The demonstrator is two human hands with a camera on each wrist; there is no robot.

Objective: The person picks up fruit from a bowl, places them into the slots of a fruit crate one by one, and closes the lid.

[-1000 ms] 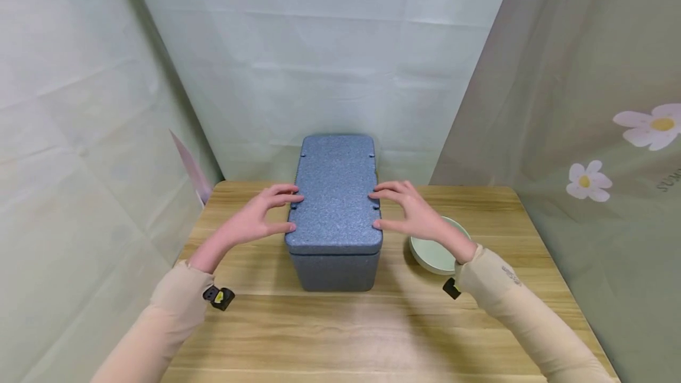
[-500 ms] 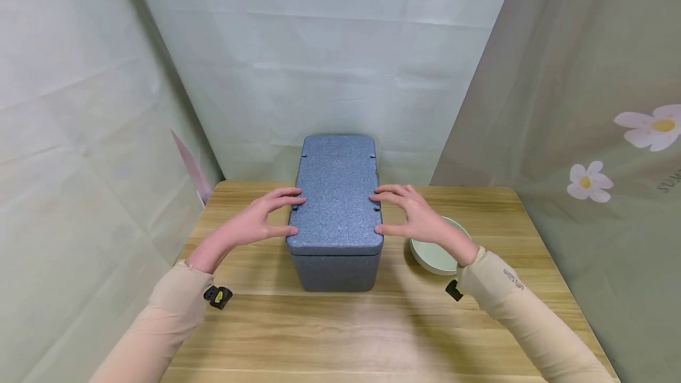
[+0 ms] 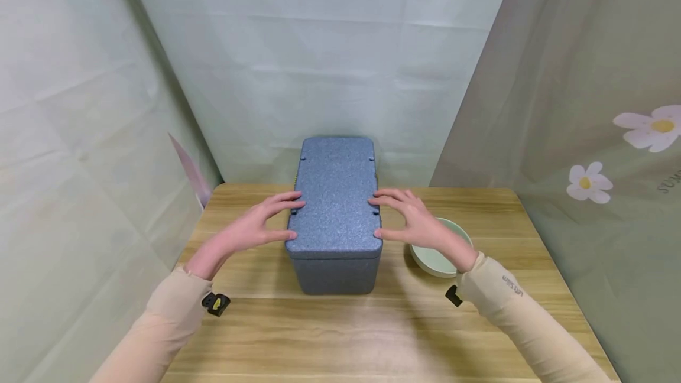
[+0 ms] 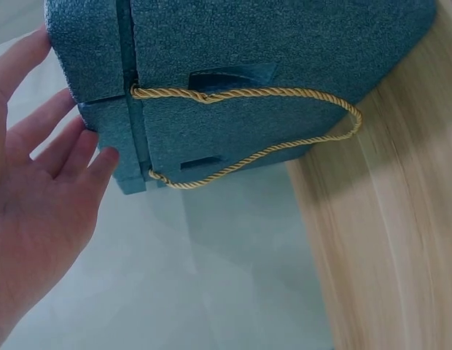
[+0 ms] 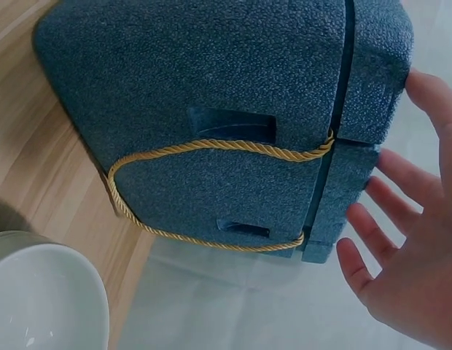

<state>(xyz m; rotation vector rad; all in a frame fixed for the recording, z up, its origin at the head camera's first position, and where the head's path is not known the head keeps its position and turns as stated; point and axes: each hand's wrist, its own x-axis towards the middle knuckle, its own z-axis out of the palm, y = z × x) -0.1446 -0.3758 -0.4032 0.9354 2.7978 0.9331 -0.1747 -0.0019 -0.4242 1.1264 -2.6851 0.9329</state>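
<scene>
A blue-grey foam box with a fitted lid [image 3: 335,194] stands lengthwise on the wooden table. At the near half of the lid, my left hand [image 3: 258,220] has its thumb and fingertips on the left edge. Mirroring it, my right hand [image 3: 417,220] rests its fingertips and thumb on the right edge. Fingers on both hands are extended and spread along the lid's side, as both wrist views show. A gold cord [image 4: 277,92] loops down the box's left side, and another gold cord [image 5: 175,149] hangs on the right. The lid sits level, with a dark seam beneath it.
A pale green bowl [image 3: 433,256], white inside in the right wrist view, stands right of the box, partly under my right forearm. Pale curtains [image 3: 319,75] rise behind the table [image 3: 330,336] and at both sides, the right one printed with flowers.
</scene>
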